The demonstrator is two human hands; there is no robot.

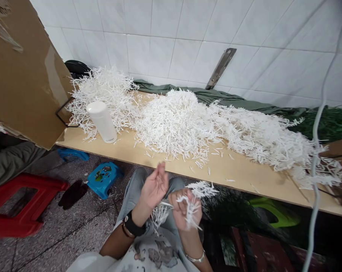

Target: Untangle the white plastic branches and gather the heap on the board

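My left hand (155,185) is raised over my lap, palm showing and fingers loosely stretched, with nothing visible in it. Beside it, my right hand (185,207) is closed around a white branching plastic sprig (202,189). Its feathery ends stick out on both sides of the fist, and another tufted part hangs between my wrists. Just beyond my hands, a heap of small white plastic pieces (173,121) covers the middle of the table. Longer white sprigs (108,90) are piled at the left, and more branching white sprigs (261,136) spread to the right.
A white bottle (103,122) stands on the wooden table (165,164), near a large cardboard box (23,68). A metal strip (221,68) leans on the tiled wall. A white cable (315,170) hangs at right. Blue (104,177) and red (23,204) stools stand on the floor.
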